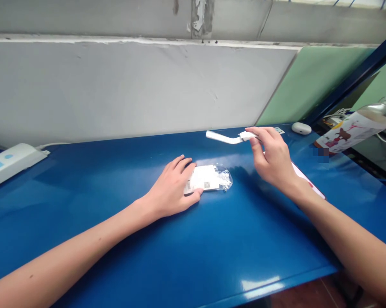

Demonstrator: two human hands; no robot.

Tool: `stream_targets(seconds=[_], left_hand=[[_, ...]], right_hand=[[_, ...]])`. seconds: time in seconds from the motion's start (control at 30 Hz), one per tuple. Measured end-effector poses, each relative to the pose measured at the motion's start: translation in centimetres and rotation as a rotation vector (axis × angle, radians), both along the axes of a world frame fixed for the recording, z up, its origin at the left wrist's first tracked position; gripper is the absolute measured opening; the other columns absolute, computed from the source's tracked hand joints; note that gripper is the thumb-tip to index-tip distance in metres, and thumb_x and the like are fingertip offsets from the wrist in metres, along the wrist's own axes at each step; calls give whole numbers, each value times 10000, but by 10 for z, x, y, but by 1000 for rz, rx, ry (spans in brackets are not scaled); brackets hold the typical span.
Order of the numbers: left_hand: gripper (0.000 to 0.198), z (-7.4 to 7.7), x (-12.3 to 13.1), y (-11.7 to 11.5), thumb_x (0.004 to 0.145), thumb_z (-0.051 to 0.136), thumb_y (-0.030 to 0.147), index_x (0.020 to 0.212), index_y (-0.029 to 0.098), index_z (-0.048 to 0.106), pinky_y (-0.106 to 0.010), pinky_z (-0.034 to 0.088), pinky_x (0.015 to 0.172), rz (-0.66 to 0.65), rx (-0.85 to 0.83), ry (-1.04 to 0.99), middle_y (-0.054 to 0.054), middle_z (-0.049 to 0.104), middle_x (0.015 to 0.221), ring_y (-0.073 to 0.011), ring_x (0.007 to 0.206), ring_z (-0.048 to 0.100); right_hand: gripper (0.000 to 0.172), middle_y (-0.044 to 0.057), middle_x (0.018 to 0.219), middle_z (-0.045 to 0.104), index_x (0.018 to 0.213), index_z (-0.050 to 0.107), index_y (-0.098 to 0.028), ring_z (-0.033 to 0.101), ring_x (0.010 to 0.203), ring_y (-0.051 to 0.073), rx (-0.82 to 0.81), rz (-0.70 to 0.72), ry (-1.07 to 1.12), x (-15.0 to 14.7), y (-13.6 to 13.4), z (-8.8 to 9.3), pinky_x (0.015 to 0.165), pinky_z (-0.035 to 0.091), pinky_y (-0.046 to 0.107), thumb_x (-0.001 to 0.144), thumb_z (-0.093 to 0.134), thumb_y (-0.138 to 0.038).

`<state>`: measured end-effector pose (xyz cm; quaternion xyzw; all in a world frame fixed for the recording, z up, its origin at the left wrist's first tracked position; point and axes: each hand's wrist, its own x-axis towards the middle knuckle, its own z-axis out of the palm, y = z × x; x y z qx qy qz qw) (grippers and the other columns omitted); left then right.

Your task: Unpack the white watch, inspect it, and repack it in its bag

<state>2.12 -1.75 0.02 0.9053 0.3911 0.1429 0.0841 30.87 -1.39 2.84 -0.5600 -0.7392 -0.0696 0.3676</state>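
Observation:
My left hand (175, 186) rests on the table with its thumb and fingers along either side of a small clear plastic bag (225, 179). Inside the bag are a white printed card (205, 176) and several little white pieces at its right end. Raised above the table to the right, my right hand (271, 156) pinches a white bent piece, like a slim tube with a clip-like joint (223, 137), between thumb and fingers. Its free end points left. The end inside my grip is partly hidden.
The blue table (186, 256) meets a grey panel at the back. A white power strip (16, 164) lies at far left. To the right are a white earphone case (301, 128), a tilted plastic bottle (356, 126) and a pinkish flat object (308, 179) partly behind my right forearm.

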Motion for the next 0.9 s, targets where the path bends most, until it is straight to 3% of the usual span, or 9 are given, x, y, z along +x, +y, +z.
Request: stream_targets(seconds=[0.1,0.17,0.4,0.53,0.77,0.83,0.9], left_hand=[[856,7,1,0,918,529,500,1552,41,182,-620,318,1161,50,36,-124,-286,358,1560,-421,1450,354],[859,15,1,0,929,530,477,1571,88,113,-627,328,1147,88,117,-220,-268,353,1566,-407,1452,357],[615,25,5,-3,914,597,292,1453,82,388,-529,361,1165,5,332,-335,-237,490,1463,-360,1425,413],[443,23,8,-4,914,602,240,1333,123,525,-548,338,1179,-67,361,-342,-170,627,1333,-342,1386,478],[206,41,11,-15,988,488,167,1094,157,664,-504,341,1170,-118,150,-497,-97,748,1107,-253,1114,683],[227,51,13,-20,1011,464,190,1060,174,685,-422,460,1059,-97,-42,-597,-67,760,1025,-217,963,718],[255,60,16,-25,1033,448,233,1061,174,695,-345,537,905,-66,-346,-691,-69,760,1025,-211,935,719]], right_hand=[[356,164,1189,652,1282,617,-220,615,1139,347,3,23,19,-5,-3,0,1001,496,542,1023,387,-299],[339,160,1192,666,1276,620,-214,624,1129,341,18,61,28,-9,-4,-2,979,508,547,1018,416,-294],[258,124,1098,738,1199,644,-198,673,1018,280,91,255,51,-27,-15,-6,854,564,454,958,599,-276],[193,88,997,767,1079,674,-205,715,901,237,79,368,169,-40,-21,5,780,580,386,904,690,-284],[231,8,837,729,861,690,-242,682,773,183,26,475,419,-70,-9,55,696,550,320,772,824,-407],[276,-9,754,674,771,665,-230,648,713,161,-48,563,584,-81,-5,64,648,526,303,759,824,-456],[325,-16,694,622,699,638,-217,607,653,136,-162,618,741,-90,-1,67,611,499,288,823,756,-493]])
